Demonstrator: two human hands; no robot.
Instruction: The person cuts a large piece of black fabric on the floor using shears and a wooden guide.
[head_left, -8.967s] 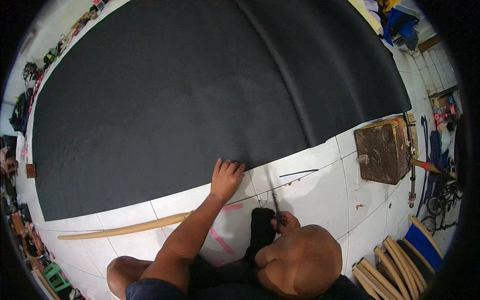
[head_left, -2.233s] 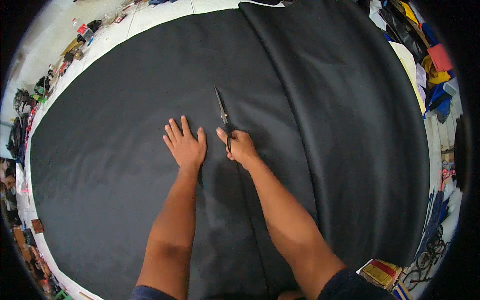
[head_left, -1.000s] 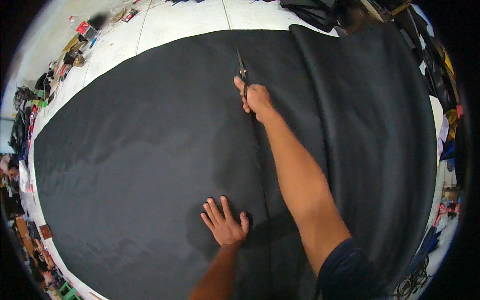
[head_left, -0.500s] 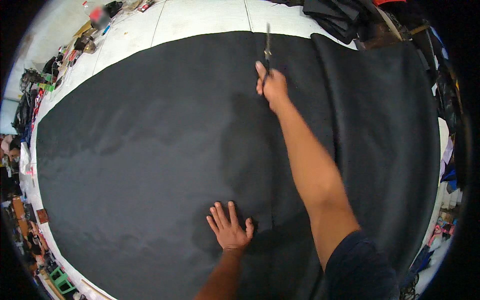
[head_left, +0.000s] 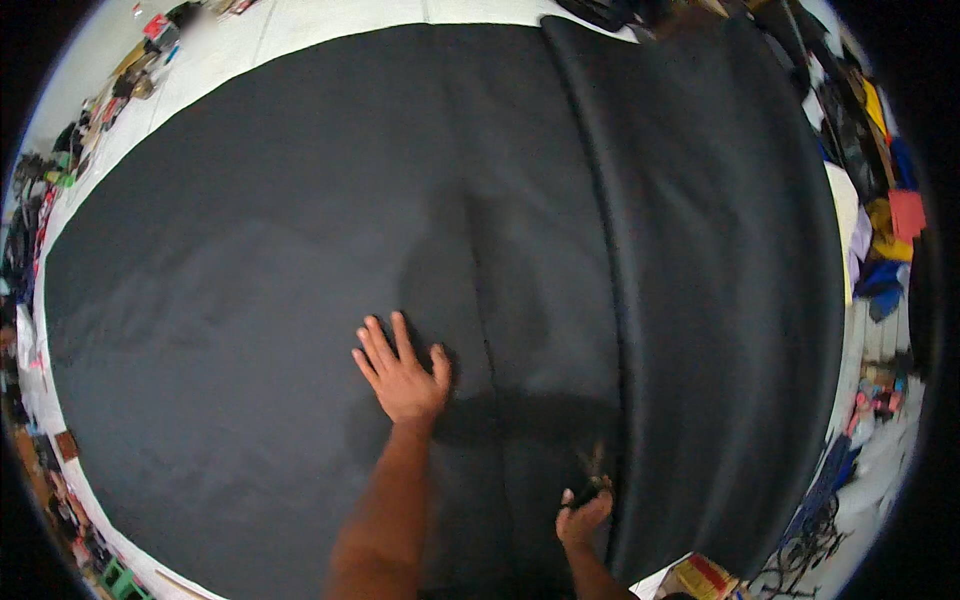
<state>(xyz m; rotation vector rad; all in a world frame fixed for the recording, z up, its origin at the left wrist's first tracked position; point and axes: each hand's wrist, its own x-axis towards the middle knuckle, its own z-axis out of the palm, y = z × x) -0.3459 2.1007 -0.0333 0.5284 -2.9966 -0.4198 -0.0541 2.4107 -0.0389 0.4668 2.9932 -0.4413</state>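
A large black sheet of material (head_left: 230, 300) covers most of the white table. My left hand (head_left: 408, 375) lies flat on it with the fingers spread, just left of a dark line that runs lengthwise through the sheet. Whether that line is a cut or a crease I cannot tell. At the lower right my right hand (head_left: 585, 518) is closed round the handles of a pair of scissors (head_left: 594, 468), whose blades point away from me and look blurred. Right of this hand, the sheet is folded over in a thick fold (head_left: 720, 300).
The white table (head_left: 250, 55) shows along the far and left edges. Tools and small items (head_left: 125, 85) lie at the far left. Bags and cloths (head_left: 880, 230) are piled on the right, with a yellow and red package (head_left: 700, 578) near the bottom edge.
My right hand has come from the sheet's far edge back to the near right with the scissors. The left hand still lies flat. The whole view has shifted.
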